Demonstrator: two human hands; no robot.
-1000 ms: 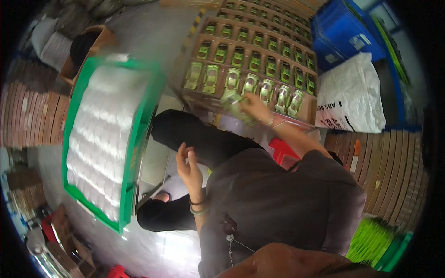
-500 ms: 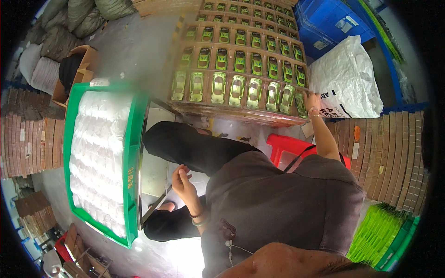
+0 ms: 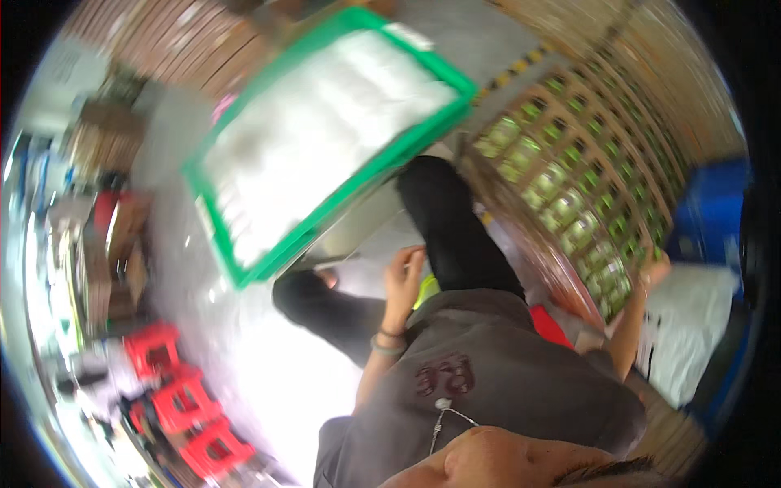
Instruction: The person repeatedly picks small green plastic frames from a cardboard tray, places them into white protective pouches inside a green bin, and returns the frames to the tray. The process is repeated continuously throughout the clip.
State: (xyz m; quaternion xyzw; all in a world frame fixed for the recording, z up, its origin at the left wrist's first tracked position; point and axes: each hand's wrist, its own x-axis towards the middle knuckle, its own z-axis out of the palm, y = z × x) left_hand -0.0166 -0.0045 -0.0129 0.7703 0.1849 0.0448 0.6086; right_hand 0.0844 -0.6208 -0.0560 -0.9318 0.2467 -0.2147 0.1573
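Observation:
I sit with black-trousered legs (image 3: 455, 236) stretched out on the floor. My left hand (image 3: 403, 281) is raised over my lap with its fingers apart and nothing in it, next to a small yellow-green thing (image 3: 426, 289). My right hand (image 3: 652, 268) reaches out to the near right corner of a brown cardboard tray (image 3: 521, 203) that holds several rows of green packets (image 3: 586, 187). Motion blur hides whether that hand grips the tray or only touches it.
A green crate (image 3: 382, 167) filled with white pieces stands beyond my legs. A white sack (image 3: 687, 333) and a blue crate (image 3: 712, 220) are at the right. Red stools (image 3: 187, 403) stand at the lower left, and brown stacks (image 3: 203, 49) line the far side.
The whole view has swung and blurred, so the green crate now sits at the upper middle. My right hand stays at the tray's corner. My left hand stays raised over my lap.

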